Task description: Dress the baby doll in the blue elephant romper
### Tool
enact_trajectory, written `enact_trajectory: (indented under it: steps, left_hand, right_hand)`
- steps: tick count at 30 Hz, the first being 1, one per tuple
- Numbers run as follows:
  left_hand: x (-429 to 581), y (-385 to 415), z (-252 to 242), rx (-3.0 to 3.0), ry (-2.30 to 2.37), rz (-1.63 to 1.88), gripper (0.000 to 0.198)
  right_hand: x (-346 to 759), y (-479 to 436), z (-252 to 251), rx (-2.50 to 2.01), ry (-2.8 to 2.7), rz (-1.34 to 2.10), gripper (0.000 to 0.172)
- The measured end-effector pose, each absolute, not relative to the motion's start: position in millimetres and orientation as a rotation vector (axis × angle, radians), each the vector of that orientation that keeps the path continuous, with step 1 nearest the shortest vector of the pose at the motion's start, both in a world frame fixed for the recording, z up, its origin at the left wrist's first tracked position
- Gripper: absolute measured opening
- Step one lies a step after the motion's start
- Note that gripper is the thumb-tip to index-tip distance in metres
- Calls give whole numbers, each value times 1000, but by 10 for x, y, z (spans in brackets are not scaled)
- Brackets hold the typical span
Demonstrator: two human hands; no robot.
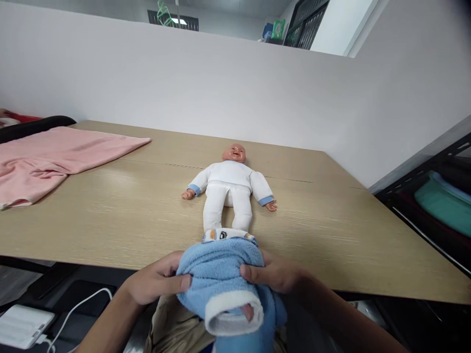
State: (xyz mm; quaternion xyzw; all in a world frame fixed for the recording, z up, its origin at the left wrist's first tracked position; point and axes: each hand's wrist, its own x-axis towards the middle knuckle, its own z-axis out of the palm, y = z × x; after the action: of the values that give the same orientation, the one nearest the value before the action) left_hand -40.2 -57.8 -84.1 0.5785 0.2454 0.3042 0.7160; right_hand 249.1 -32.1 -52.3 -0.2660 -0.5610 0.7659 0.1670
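Observation:
A baby doll (pixel 230 189) in a white suit with blue cuffs lies face up on the wooden table (pixel 110 215), head away from me. A blue fleece garment (pixel 221 279) with a white cuff is bunched over the doll's feet at the table's near edge. My left hand (pixel 156 282) grips the garment's left side with fingers closed. Pinching its right side, my right hand (pixel 275 272) is closed too. A small pink foot shows inside the white cuff opening.
A pink cloth (pixel 47 159) lies spread on the table's far left. A white wall stands behind the table. A black rack with a teal item (pixel 445 203) is at the right. A white power bank with cable (pixel 22 326) sits low at the left.

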Motion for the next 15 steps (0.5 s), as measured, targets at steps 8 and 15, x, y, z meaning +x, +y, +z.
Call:
enact_trajectory:
  steps: [8,15]
  left_hand:
    - [-262,-781,-706,1007,663,685,67]
    - [10,-862,-605,1346,1106,784,63]
  right_hand:
    - [2362,-406,-316,-641,-1657,2083,83]
    - [2127,-520,-265,-1161,-1841,1219,20]
